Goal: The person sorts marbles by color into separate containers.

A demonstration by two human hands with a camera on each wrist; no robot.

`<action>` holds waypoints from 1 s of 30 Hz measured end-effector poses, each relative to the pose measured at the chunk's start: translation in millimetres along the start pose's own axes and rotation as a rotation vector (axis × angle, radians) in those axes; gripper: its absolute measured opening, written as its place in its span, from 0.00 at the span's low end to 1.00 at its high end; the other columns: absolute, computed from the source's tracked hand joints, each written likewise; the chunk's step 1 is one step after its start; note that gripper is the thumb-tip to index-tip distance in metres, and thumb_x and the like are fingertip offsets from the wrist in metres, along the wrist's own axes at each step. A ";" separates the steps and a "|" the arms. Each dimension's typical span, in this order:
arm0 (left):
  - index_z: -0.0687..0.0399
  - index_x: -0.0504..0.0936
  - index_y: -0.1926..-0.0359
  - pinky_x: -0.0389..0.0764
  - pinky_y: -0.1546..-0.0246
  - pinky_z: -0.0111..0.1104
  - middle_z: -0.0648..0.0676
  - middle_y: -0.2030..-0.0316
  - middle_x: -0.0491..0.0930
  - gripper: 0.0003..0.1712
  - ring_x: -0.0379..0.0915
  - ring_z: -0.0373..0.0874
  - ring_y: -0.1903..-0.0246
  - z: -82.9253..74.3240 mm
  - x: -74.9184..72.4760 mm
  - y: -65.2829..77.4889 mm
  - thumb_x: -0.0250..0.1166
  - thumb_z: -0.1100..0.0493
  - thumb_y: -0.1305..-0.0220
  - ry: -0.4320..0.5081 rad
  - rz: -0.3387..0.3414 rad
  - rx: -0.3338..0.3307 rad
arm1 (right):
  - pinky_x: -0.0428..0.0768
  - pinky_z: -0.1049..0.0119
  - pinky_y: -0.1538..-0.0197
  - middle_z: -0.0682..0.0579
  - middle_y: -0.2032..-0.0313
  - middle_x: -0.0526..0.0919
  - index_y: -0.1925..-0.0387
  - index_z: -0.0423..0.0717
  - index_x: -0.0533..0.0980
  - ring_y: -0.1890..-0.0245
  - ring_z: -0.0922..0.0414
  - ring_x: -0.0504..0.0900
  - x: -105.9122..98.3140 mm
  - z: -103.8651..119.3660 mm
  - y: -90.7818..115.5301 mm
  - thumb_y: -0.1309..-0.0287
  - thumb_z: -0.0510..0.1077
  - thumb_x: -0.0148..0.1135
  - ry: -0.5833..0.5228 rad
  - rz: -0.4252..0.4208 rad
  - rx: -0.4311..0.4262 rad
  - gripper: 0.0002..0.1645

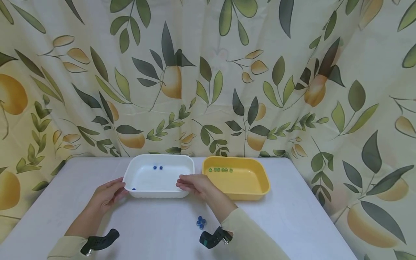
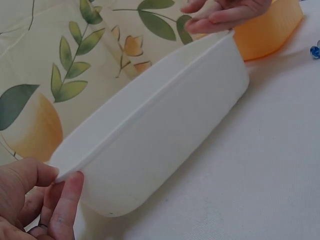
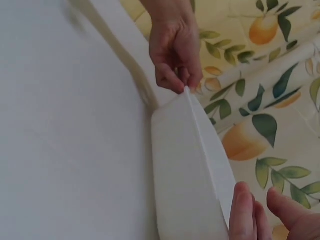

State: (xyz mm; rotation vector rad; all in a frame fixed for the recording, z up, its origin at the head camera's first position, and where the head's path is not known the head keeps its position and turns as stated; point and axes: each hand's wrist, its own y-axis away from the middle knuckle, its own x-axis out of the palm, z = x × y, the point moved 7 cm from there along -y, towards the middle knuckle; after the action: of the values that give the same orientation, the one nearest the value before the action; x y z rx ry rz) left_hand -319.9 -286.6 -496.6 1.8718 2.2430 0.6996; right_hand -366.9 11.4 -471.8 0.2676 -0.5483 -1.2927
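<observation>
We judge work part-done: three shiny blue balls (image 1: 161,168) lie in the white rectangular plastic tray (image 1: 159,194), left of centre, left hand (image 1: 106,195) pinching its rim, right hand (image 1: 197,184) with fingers parted alongside, blue cluster (image 1: 201,222) outside, lower centre.

White desk (image 1: 146,227) here, got a white tray (image 1: 159,194) between left hand (image 1: 106,194) and right hand (image 1: 196,185), yellow tray (image 1: 247,196) just beyond the right one, blue beads (image 1: 201,222) clumped on its near side.
</observation>
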 end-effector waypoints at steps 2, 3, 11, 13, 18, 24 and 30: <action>0.65 0.60 0.29 0.85 0.58 0.27 0.47 0.69 0.81 0.33 0.83 0.36 0.69 -0.3 0.9 0.2 0.60 0.64 0.32 -0.009 -0.003 -0.003 | 0.85 0.71 0.56 0.40 0.56 0.87 0.44 0.31 0.76 0.61 0.56 0.89 -4.9 -3.8 6.8 0.38 0.38 0.65 0.013 0.009 -0.008 0.23; 0.66 0.58 0.28 0.85 0.58 0.27 0.47 0.69 0.81 0.35 0.83 0.36 0.69 -0.5 1.3 0.3 0.60 0.64 0.32 -0.012 -0.002 -0.003 | 0.85 0.71 0.55 0.39 0.56 0.87 0.43 0.31 0.76 0.60 0.55 0.88 -7.6 -5.7 10.1 0.38 0.39 0.65 0.019 0.013 -0.011 0.23; 0.65 0.57 0.27 0.85 0.59 0.27 0.46 0.70 0.81 0.36 0.84 0.37 0.70 0.7 0.1 -0.3 0.61 0.64 0.31 -0.007 -0.011 -0.012 | 0.84 0.71 0.52 0.38 0.50 0.84 0.41 0.32 0.74 0.56 0.54 0.88 -31.0 -16.9 32.1 0.36 0.43 0.64 0.076 0.079 -0.028 0.26; 0.65 0.56 0.27 0.85 0.60 0.27 0.46 0.70 0.81 0.37 0.84 0.36 0.70 1.0 0.0 -0.6 0.60 0.63 0.31 -0.014 -0.015 -0.015 | 0.84 0.70 0.52 0.37 0.48 0.83 0.41 0.32 0.74 0.56 0.54 0.87 -37.4 -20.2 37.5 0.36 0.45 0.64 0.104 0.090 -0.024 0.27; 0.65 0.56 0.27 0.85 0.60 0.27 0.46 0.70 0.80 0.37 0.84 0.36 0.70 1.2 -0.4 -0.8 0.61 0.63 0.31 -0.019 -0.028 -0.021 | 0.84 0.69 0.50 0.36 0.46 0.81 0.41 0.30 0.73 0.55 0.54 0.87 -51.1 -26.7 52.8 0.34 0.46 0.62 0.173 0.135 -0.026 0.28; 0.64 0.57 0.27 0.85 0.59 0.26 0.46 0.70 0.80 0.36 0.83 0.36 0.70 1.9 -0.2 -0.2 0.61 0.62 0.31 -0.023 -0.037 -0.024 | 0.84 0.67 0.49 0.36 0.48 0.82 0.42 0.27 0.73 0.54 0.54 0.87 -67.1 -31.7 66.9 0.33 0.45 0.60 0.233 0.155 -0.051 0.27; 0.63 0.58 0.27 0.85 0.59 0.27 0.45 0.69 0.80 0.36 0.83 0.35 0.69 1.8 0.3 0.5 0.61 0.62 0.31 -0.022 -0.037 -0.025 | 0.84 0.63 0.48 0.35 0.50 0.83 0.43 0.26 0.73 0.55 0.53 0.87 -80.9 -38.8 73.4 0.34 0.42 0.60 0.269 0.124 -0.063 0.25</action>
State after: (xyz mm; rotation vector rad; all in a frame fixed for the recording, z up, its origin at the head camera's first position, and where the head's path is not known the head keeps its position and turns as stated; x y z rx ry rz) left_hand -318.8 -285.8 -497.9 1.8122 2.2388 0.6947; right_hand -299.2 104.1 -488.0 0.3440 -0.2904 -1.1293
